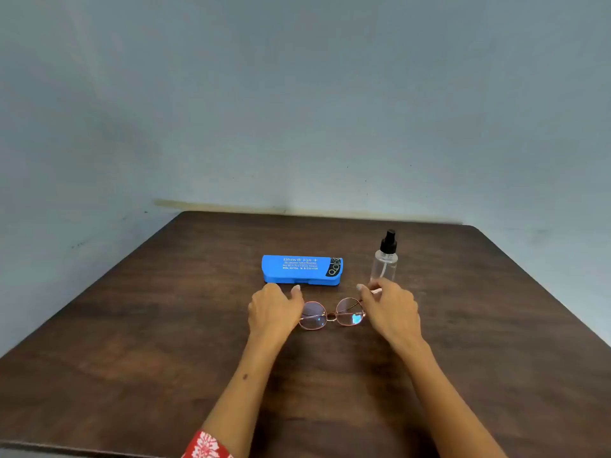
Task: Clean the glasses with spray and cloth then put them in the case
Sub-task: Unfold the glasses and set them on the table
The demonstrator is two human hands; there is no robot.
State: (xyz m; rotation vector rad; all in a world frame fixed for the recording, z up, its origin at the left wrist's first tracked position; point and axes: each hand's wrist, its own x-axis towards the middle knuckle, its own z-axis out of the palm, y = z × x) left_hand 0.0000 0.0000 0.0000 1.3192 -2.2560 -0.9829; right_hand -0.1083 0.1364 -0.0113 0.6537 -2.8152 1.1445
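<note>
We record a dark brown wooden table (132, 325) filling the lower half of the frame, set against a pale blue-grey wall (297, 94) that fills the upper half.

At the centre of the frame lie the glasses (332, 315), round lenses in a thin reddish-gold frame, resting on the table surface. The left hand (272, 310) is at their left end, back of the hand upward, fingers loosely bent and covering the left edge of the frame; we cannot tell whether the fingers actually grip the temple or merely lie over it. The right hand (388, 307) is at their right end, fingers curved downward with the fingertips pointing away from the camera. Its grip on the frame is likewise hidden beneath the hand, and we cannot tell whether it holds anything.

Just above the glasses in the picture, near both sets of fingertips, sits the blue case (301, 270), closed, with white lettering on its lid and a black patch at its right end. To the right of the case stands the spray bottle (384, 259), upright, clear-bodied with a black nozzle, its base partly hidden behind the right hand.

A red-and-white patterned sleeve (206, 446) shows at the bottom edge of the frame, on the left arm.
</note>
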